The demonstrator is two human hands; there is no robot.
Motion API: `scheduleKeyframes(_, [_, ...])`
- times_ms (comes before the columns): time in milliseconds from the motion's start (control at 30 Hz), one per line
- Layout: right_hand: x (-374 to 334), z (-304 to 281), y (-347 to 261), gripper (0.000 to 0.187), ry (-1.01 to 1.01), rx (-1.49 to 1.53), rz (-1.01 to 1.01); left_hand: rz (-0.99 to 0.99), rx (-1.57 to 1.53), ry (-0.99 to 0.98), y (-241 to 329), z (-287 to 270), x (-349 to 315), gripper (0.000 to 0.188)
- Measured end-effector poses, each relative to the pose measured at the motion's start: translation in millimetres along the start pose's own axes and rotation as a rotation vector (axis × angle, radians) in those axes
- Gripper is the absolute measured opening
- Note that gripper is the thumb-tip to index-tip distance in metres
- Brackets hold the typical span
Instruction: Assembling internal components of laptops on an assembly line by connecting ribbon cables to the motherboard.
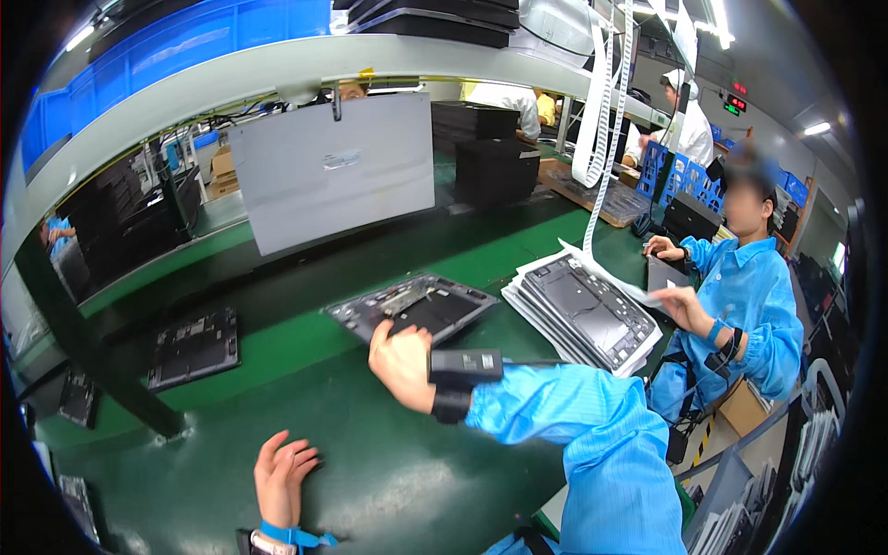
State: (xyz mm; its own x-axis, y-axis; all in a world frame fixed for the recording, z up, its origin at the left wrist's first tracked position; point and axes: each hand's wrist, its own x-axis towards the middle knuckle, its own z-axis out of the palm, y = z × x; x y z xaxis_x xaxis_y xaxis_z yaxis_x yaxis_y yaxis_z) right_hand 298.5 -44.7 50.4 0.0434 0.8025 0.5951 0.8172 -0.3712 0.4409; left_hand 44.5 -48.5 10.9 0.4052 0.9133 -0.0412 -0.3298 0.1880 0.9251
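My right hand grips the near edge of an open tablet housing, dark, with bare inner parts facing up. The housing looks slightly tilted, and my fingertips lie over its rim; the thumb is hard to make out. My left hand is over the green bench with nothing in it, its fingers loosely bent and apart. A stack of similar housings with white sheets between them sits right of the held one.
At the right, a co-worker in blue touches a white strip by the stack. More housings lie at the left near a dark post. A grey panel hangs from the shelf beam; black boxes stand behind.
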Motion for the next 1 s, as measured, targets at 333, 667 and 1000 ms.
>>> scheduleKeyframes(333, [-112,-152,-46,0.041,-0.051,0.295,-0.353,-0.162,-0.683,-0.116,8,54,-35,0.041])
scheduleKeyframes(667, [-133,-166,20,0.054,-0.298,1.313,-0.582,-0.274,-0.171,0.085,9,-43,-82,0.044])
scheduleKeyframes(1000, [-107,-75,60,0.025,-0.47,1.4,-0.638,0.015,1.09,0.328,29,-65,-101,0.046])
